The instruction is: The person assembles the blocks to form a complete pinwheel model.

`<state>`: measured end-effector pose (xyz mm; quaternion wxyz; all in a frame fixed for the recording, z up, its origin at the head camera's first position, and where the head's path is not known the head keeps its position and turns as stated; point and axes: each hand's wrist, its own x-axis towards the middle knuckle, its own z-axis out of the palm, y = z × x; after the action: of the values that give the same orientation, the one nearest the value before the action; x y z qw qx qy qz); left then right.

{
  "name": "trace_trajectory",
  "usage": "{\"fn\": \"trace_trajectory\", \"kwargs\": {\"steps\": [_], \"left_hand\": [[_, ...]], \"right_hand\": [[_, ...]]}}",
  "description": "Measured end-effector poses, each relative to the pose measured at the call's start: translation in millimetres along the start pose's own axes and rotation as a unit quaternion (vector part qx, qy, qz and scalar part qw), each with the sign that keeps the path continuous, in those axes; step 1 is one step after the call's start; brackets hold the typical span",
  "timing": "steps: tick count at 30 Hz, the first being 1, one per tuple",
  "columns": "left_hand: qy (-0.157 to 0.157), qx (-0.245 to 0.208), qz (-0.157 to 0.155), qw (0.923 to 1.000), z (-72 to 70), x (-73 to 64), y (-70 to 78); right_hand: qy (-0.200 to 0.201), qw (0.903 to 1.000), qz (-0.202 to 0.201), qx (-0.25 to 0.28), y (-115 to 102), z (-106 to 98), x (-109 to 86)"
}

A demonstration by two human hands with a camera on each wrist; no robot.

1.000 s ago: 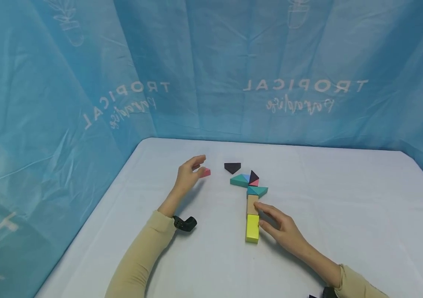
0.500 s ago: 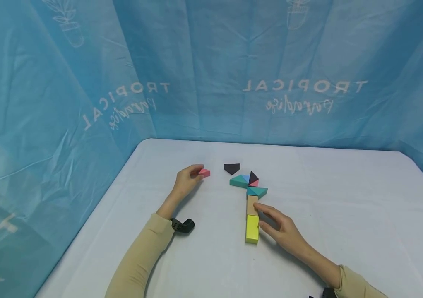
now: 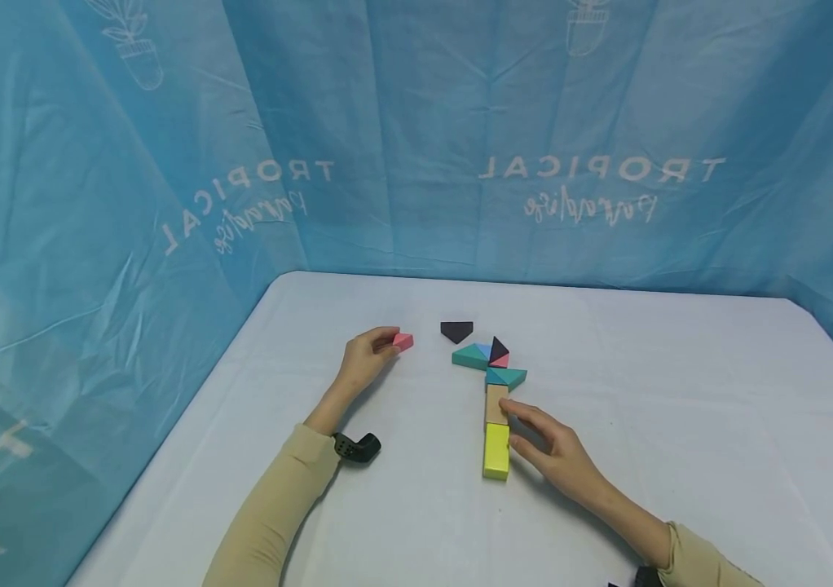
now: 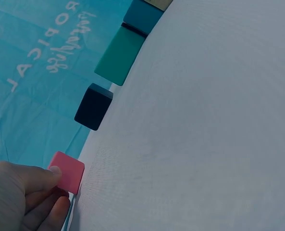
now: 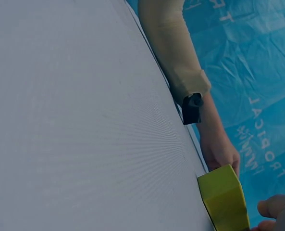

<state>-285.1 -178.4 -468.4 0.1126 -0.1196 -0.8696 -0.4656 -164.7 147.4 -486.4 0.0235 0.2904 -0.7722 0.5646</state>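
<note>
Between thumb and fingers, my left hand [image 3: 363,360] pinches a small pink block [image 3: 403,342], left of the other blocks. The left wrist view also shows the pink block [image 4: 71,173] with the thumb on its face. My right hand [image 3: 561,458] lies beside the row with relaxed fingers; its index fingertip touches or nearly touches a tan block [image 3: 495,403]. Its thumb is near a yellow block [image 3: 496,450], and a gap shows between them in the right wrist view. Past the tan block lie blue and teal triangular pieces [image 3: 512,377].
A green block [image 3: 469,356], a small light-blue piece and a black triangle [image 3: 499,350] over a pink one form the row's far end. A black block [image 3: 456,331] lies apart beyond them. The white table [image 3: 680,391] meets blue curtains [image 3: 416,163].
My left hand has lowered slightly, and its fingers have closed round the pink block, which is now turned a little. The right hand and the row of blocks have stayed in place.
</note>
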Motion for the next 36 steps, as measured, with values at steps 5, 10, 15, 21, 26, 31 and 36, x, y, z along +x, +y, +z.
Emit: {"fn": "trace_trajectory", "kwargs": {"steps": [5,10,15,21,26,31,36], "left_hand": [[0.003,-0.004,-0.006,1.0,-3.6,-3.3,-1.7],[-0.002,-0.022,-0.006,0.9997,-7.1,-6.4,0.5],[-0.016,-0.042,0.019,0.9988,-6.7,-6.9,1.4],[-0.044,-0.046,0.029,0.9976,-6.6,-9.5,4.6],[-0.048,-0.028,0.019,0.9982,-5.3,-8.6,0.1],[-0.04,-0.017,0.013,0.999,-5.7,-8.3,1.0],[-0.03,-0.031,0.004,0.9991,-5.5,-5.3,7.7]], "right_hand": [[-0.013,0.9998,-0.011,0.009,-0.6,1.1,2.4],[-0.02,0.9997,-0.007,0.015,-2.0,1.3,4.2],[-0.017,0.9997,-0.005,0.017,-3.3,0.1,4.0],[-0.013,0.9997,0.0,0.02,-7.7,0.3,2.7],[-0.013,0.9997,0.001,0.018,-4.1,-0.7,2.3],[-0.01,0.9999,0.004,0.01,-3.8,-1.8,1.9],[-0.004,0.9999,0.009,0.006,-3.2,-2.2,0.7]]}}
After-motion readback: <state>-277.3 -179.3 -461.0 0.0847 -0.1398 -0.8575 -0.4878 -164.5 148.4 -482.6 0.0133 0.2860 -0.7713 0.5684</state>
